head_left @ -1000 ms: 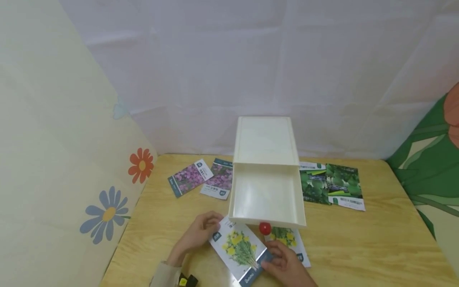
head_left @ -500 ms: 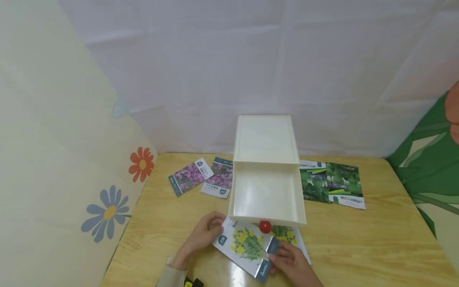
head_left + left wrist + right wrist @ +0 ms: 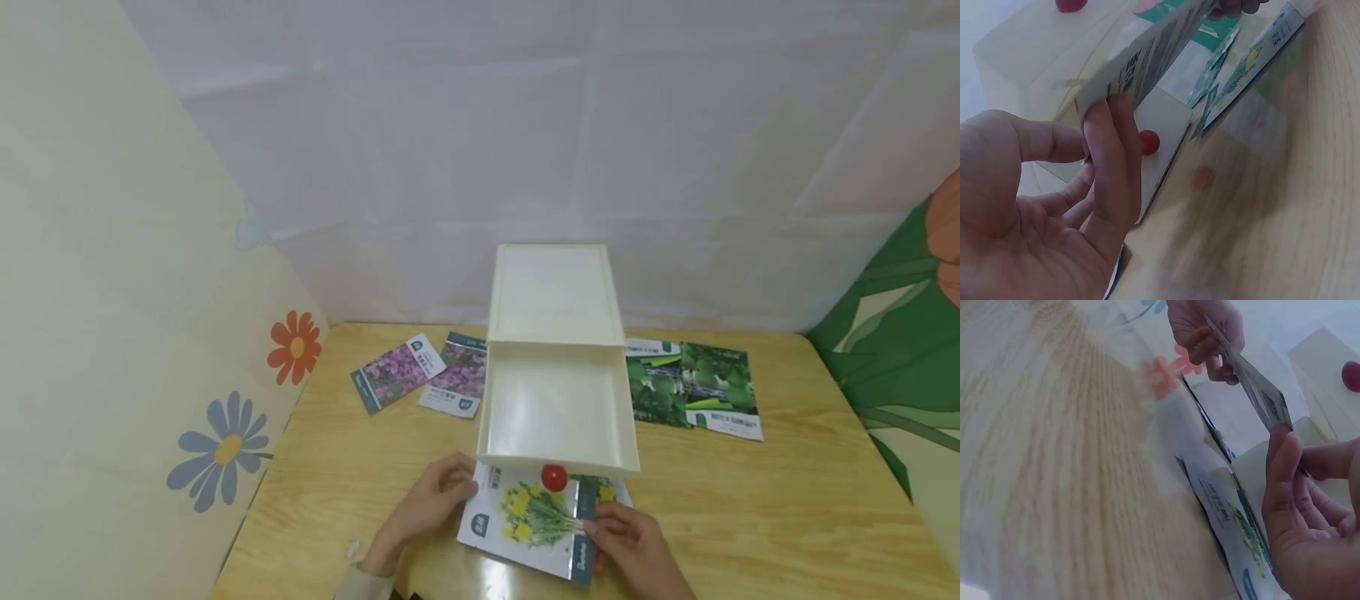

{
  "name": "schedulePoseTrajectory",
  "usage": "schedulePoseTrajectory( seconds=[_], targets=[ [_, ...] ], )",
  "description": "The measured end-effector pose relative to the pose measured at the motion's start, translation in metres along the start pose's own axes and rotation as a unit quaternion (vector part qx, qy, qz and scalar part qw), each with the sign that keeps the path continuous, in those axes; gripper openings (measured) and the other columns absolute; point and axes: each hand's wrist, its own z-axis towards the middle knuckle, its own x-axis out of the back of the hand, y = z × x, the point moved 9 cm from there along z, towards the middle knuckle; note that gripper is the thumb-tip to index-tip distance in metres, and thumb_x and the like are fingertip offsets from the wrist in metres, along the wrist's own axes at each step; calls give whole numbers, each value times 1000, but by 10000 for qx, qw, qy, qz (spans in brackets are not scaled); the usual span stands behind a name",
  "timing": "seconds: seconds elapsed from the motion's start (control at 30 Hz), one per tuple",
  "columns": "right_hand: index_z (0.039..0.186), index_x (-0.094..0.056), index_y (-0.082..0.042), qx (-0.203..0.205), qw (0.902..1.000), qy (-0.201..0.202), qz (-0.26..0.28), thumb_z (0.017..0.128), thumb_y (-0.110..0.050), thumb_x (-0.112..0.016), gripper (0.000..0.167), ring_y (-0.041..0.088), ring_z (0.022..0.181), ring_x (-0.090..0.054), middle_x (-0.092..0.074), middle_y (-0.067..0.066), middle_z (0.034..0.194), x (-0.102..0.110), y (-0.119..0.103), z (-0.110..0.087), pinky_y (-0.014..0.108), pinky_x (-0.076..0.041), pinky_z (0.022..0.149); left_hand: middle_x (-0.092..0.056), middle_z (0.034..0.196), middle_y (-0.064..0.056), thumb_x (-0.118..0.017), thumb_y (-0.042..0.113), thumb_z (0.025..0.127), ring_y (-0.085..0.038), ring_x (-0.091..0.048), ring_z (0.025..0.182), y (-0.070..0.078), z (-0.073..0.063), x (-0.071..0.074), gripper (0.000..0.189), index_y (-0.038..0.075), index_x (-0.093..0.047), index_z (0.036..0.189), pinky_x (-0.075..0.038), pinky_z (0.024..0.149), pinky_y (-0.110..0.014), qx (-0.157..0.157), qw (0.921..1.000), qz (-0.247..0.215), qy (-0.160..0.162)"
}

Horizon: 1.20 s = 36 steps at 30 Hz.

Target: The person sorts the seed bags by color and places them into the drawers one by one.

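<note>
Both hands hold up a seed packet (image 3: 528, 521) printed with yellow flowers, in front of the white drawer box. My left hand (image 3: 431, 504) pinches its white end between thumb and fingers, also plain in the left wrist view. At the dark blue end, my right hand (image 3: 633, 550) pinches it between thumb and fingers. The wrist views show the packet raised off the table. A second yellow-flower packet (image 3: 606, 493) lies on the table behind it, partly hidden by the held packet and the drawer. The drawer (image 3: 555, 462) stands pulled out, with a red round knob (image 3: 554, 478) on its front.
Two purple-flower packets (image 3: 397, 372) lie on the wooden table (image 3: 750, 517) left of the box (image 3: 555, 292). Right of it lie two green packets (image 3: 720, 387), side by side. A white sheet hangs behind, and flower-printed panels flank the table.
The held packet has turned from a slant to nearly lengthwise across and shifted right, both hands moving right with it. The drawer and the other packets stay in place.
</note>
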Motion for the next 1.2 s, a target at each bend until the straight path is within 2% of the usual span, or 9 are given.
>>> schedulePoseTrajectory(
  seconds=[0.17,0.33,0.4,0.53,0.63,0.77,0.93,1.1,1.2],
  targets=[
    [125,-63,14,35,10000,16,-55,105,-14,-66,35,15,75,-69,-77,9,103,8,-9,-8,31,-64,66,-76,89,-7,-61,10,105,-8,-66,61,9,-4,-8,17,-6,-64,112,-58,54,-19,0,9993,-197,-324],
    [122,-63,16,214,9997,-97,-6,107,-11,-63,31,11,73,-68,-77,1,97,12,-24,-17,28,-63,64,-76,83,-4,-63,10,103,-6,-62,56,18,-9,-13,16,-6,-62,103,-57,51,-18,66,9981,-328,-519],
    [120,-65,13,312,9993,-216,78,107,-11,-61,27,10,74,-68,-78,-3,96,13,-30,-20,27,-62,65,-77,83,-8,-64,9,102,-5,-62,56,23,-11,-15,17,-7,-61,100,-56,53,-18,13,9978,-326,-583],
    [112,-69,1,546,9962,-584,332,107,-8,-59,15,7,71,-67,-77,-6,91,11,-40,-26,24,-61,63,-74,83,-29,-62,5,101,-4,-62,58,38,-16,-20,19,-11,-56,95,-56,54,-16,-297,9957,-342,-806],
    [106,-70,-9,796,9924,-798,495,107,-5,-57,14,5,67,-66,-75,-7,87,9,-45,-31,23,-60,61,-67,83,-41,-61,4,101,-4,-63,59,49,-21,-23,21,-13,-52,93,-56,54,-16,-514,9930,-416,-982],
    [101,-68,-11,1200,9883,-772,540,107,-1,-55,18,4,66,-65,-74,-7,84,10,-53,-35,26,-61,57,-64,81,-43,-60,3,101,-3,-63,60,62,-24,-26,21,-13,-49,91,-57,54,-17,-749,9891,-531,-1152],
    [98,-63,-1,1606,9815,-817,645,106,4,-52,15,4,64,-64,-72,-8,81,9,-62,-39,29,-60,53,-62,78,-43,-58,0,101,-1,-63,61,70,-26,-28,21,-14,-48,90,-59,54,-20,-985,9837,-613,-1373],
    [95,-58,5,2214,9666,-1050,752,103,13,-49,15,22,50,-56,-69,1,72,7,-73,-45,38,-55,43,-61,78,-44,-59,4,102,-1,-63,62,73,-30,-30,24,-14,-49,90,-59,56,-20,-951,9806,-647,-1587],
    [93,-57,4,2334,9625,-1139,783,103,15,-48,17,31,49,-53,-66,10,69,6,-76,-48,45,-50,39,-63,79,-43,-59,3,102,-1,-63,63,77,-33,-31,21,-13,-52,91,-61,54,-25,-1087,9778,-606,-1686]
  ],
)
